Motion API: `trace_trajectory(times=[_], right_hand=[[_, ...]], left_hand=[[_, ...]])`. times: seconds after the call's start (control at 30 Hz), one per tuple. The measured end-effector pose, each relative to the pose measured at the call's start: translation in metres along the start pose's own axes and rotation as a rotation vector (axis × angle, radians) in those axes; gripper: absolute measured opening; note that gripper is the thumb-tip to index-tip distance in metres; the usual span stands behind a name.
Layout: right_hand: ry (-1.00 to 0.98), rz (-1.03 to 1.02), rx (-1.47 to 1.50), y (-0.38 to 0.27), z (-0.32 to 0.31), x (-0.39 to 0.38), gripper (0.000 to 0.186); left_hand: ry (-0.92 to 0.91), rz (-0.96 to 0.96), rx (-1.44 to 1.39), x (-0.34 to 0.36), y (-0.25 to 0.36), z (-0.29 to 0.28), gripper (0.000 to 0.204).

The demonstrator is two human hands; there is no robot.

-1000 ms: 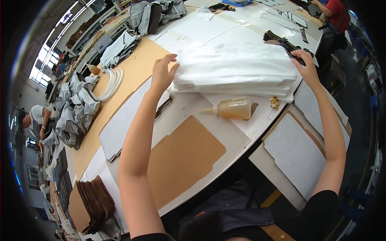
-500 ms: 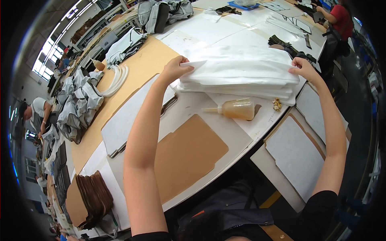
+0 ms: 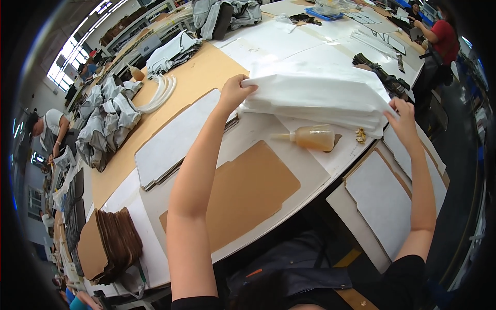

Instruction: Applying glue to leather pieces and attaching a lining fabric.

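Observation:
My left hand (image 3: 237,92) pinches the left end of the top white sheet (image 3: 315,85), and my right hand (image 3: 403,114) grips its right corner, lifting it off the stack of white sheets (image 3: 330,118). Just below lies a squeeze bottle of amber liquid (image 3: 313,137), on its side with the nozzle pointing left, beside a small yellowish lump (image 3: 360,135). A brown board (image 3: 248,191) rests nearer me. White-faced boards lie left of it (image 3: 175,139) and off the table's edge to the right (image 3: 374,201).
A stack of brown cut pieces (image 3: 108,243) is at lower left, grey fabric pieces (image 3: 103,129) and white curved strips (image 3: 163,95) behind it. Dark straps (image 3: 377,72) lie beyond the sheets. Co-workers stand at the left (image 3: 51,124) and upper right (image 3: 444,39).
My hands have closed on the top sheet and raised it. My right hand has shifted down and rightward with the corner; my left is slightly farther right.

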State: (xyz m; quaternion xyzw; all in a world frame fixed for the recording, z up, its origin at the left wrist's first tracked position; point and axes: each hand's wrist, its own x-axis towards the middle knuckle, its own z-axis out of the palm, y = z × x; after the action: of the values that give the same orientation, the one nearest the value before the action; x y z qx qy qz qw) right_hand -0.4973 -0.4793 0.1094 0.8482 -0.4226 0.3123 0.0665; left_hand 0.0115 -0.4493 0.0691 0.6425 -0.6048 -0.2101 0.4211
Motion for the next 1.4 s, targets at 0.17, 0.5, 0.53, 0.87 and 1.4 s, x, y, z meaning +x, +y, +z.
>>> trace_trajectory(times=[0.17, 0.5, 0.53, 0.87, 1.4], right_hand=[[-0.171, -0.122, 0.264, -0.119, -0.064, -0.064, 0.024], [-0.491, 0.279, 0.796, -0.164, -0.101, -0.078, 0.023], [-0.505, 0.327, 0.849, -0.163, -0.089, -0.073, 0.021], [-0.609, 0.418, 1.223, -0.227, 0.031, -0.033, 0.024], [-0.688, 0.385, 1.220, -0.235, 0.101, -0.060, 0.025]], left_hand=[[0.074, 0.003, -0.119, -0.028, 0.009, -0.006, 0.026], [0.058, -0.065, -0.203, -0.205, 0.032, -0.127, 0.015], [0.094, -0.131, -0.223, -0.233, 0.037, -0.144, 0.013], [0.497, -0.355, -0.206, -0.414, 0.033, -0.176, 0.024], [0.637, -0.626, -0.268, -0.501, 0.023, -0.126, 0.022]])
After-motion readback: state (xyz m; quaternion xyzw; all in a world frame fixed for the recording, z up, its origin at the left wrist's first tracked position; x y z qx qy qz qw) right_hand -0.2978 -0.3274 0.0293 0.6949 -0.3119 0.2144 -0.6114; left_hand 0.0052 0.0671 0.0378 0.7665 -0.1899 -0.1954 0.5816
